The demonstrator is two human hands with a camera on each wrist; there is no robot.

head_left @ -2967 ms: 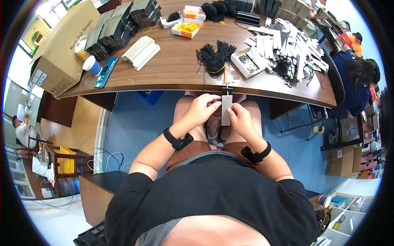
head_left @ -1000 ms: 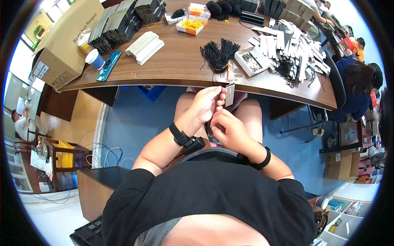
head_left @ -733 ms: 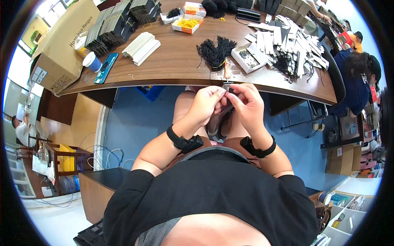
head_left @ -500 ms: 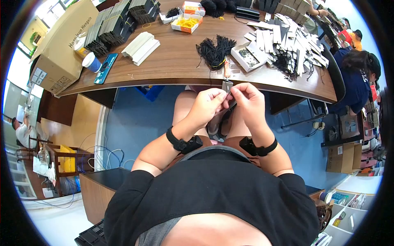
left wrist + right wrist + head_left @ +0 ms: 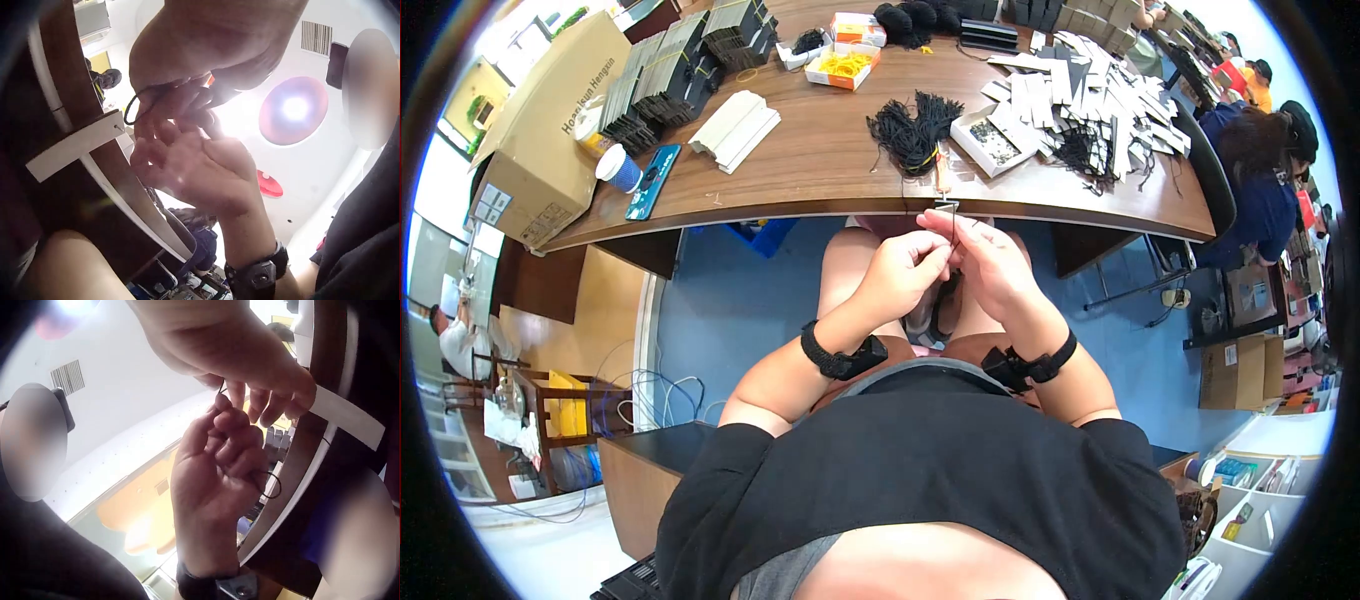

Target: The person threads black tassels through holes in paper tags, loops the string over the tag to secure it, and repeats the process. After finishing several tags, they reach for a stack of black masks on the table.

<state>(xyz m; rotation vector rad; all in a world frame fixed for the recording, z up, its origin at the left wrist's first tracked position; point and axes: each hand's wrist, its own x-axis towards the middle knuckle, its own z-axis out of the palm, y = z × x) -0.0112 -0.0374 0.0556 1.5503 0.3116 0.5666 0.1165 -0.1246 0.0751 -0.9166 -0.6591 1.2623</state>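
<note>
Both hands meet just off the table's front edge. The left hand (image 5: 908, 268) has its fingers curled, pinching a thin black cord (image 5: 955, 232); a loop of this cord (image 5: 277, 487) bulges beside its fingers in the right wrist view. The right hand (image 5: 992, 265) faces it with longer, straighter fingers, its thumb and forefinger at the cord's upper part. In the left wrist view, a pale flat strip (image 5: 75, 149) with a small hole near one end juts from the table edge beside the hands. Only a little of it shows in the head view.
A bundle of black cords (image 5: 915, 130), a white box of small parts (image 5: 997, 142) and a heap of pale strips (image 5: 1085, 100) lie on the table (image 5: 810, 150). Further left are stacked strips (image 5: 735, 130), a phone (image 5: 653, 182), a cup (image 5: 618, 168) and a carton (image 5: 550, 135).
Three seconds ago both hands held the pale strip upright; now they are at the cord instead. Since half a second ago the right hand has moved in closer to the left, its fingers straighter.
</note>
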